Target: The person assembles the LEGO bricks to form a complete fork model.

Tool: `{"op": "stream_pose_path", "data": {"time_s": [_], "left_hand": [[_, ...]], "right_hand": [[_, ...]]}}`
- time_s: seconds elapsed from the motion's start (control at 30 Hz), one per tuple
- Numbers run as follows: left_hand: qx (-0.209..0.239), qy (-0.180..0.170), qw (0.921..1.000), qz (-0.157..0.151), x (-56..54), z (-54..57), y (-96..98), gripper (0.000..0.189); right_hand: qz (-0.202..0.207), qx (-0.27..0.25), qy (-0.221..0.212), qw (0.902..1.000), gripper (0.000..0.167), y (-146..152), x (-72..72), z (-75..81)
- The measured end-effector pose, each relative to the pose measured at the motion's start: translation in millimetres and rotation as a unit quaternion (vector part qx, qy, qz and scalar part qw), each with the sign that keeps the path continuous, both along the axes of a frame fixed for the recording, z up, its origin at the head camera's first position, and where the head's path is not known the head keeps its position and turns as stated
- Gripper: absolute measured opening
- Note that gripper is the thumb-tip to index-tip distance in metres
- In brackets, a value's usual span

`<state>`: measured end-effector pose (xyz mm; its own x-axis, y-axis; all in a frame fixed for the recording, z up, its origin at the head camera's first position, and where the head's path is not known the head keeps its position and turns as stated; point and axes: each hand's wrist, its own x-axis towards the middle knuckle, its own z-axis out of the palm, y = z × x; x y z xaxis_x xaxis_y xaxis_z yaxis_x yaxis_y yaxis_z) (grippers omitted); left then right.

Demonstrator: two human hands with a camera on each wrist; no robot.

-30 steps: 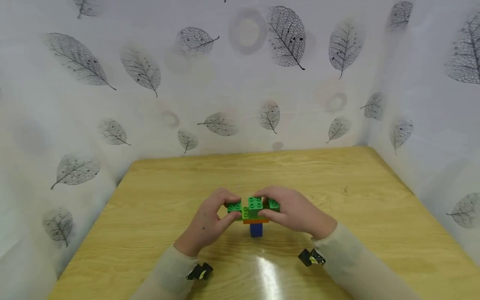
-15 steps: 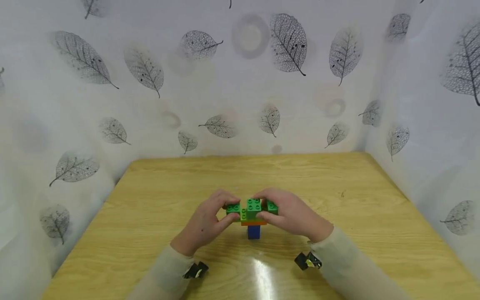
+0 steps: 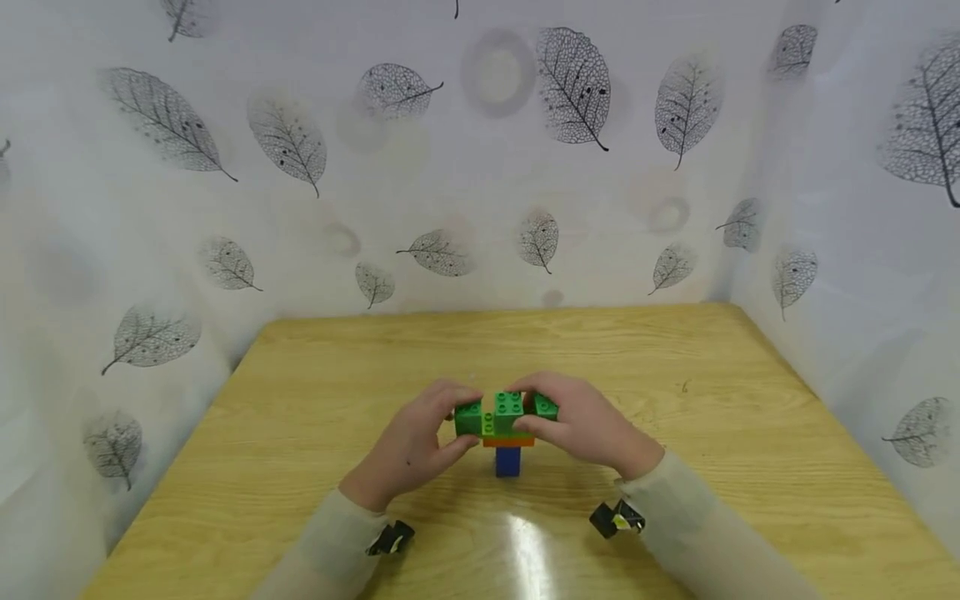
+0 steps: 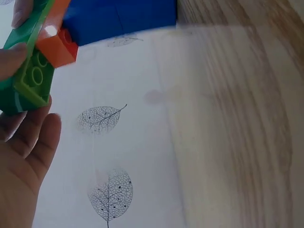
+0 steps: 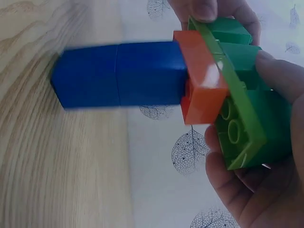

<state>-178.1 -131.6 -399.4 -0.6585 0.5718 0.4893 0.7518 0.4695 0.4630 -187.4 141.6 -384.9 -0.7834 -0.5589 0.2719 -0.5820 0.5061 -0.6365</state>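
A tower of toy building blocks stands upright on the wooden table. Its base is two stacked blue blocks (image 5: 118, 75), topped by an orange block (image 5: 204, 78) and a long light green plate (image 3: 489, 423). Along the plate sit green blocks: one at the left end (image 3: 468, 417), one in the middle (image 3: 508, 412) and one at the right end (image 3: 546, 407). My left hand (image 3: 412, 446) pinches the left green block, its thumb low at the front. My right hand (image 3: 581, 417) holds the right green block and partly hides it; fingers curl below the plate in the right wrist view.
The wooden table (image 3: 337, 358) reaches back to a pale curtain (image 3: 465, 183) with a leaf print, which also runs along both sides. A black strap piece hangs at each sleeve cuff, such as the right one (image 3: 618, 518).
My left thumb has slid lower, baring the front face of the left green block. The right hand keeps its hold. The head view has tilted slightly; the tower stays in place.
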Motion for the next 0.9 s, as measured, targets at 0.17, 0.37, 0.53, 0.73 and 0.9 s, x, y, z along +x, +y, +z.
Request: {"op": "stream_pose_path", "data": {"time_s": [0.17,0.37,0.53,0.73,0.9], "left_hand": [[-0.029,-0.006,0.9995,-0.010,1.2,2.2,0.6,0.071],[-0.019,-0.024,0.9993,-0.019,-0.5,0.3,-0.3,0.071],[0.003,-0.110,0.9938,0.018,-3.3,-3.8,-4.3,0.068],[0.001,-0.236,0.9702,0.055,-11.5,-10.1,-0.6,0.061],[-0.020,-0.289,0.9538,0.079,-22.1,-15.7,10.8,0.062]], "right_hand": [[-0.006,-0.019,-0.047,0.9987,0.044,2,-3.0,0.6],[0.001,-0.012,-0.087,0.9961,0.051,7,-4.4,-4.4],[0.003,0.032,-0.060,0.9977,0.075,15,-0.2,-11.5],[-0.046,0.074,-0.068,0.9939,0.067,20,-0.4,-24.5],[-0.074,0.069,-0.102,0.9896,0.056,28,-9.1,-33.9]]}}
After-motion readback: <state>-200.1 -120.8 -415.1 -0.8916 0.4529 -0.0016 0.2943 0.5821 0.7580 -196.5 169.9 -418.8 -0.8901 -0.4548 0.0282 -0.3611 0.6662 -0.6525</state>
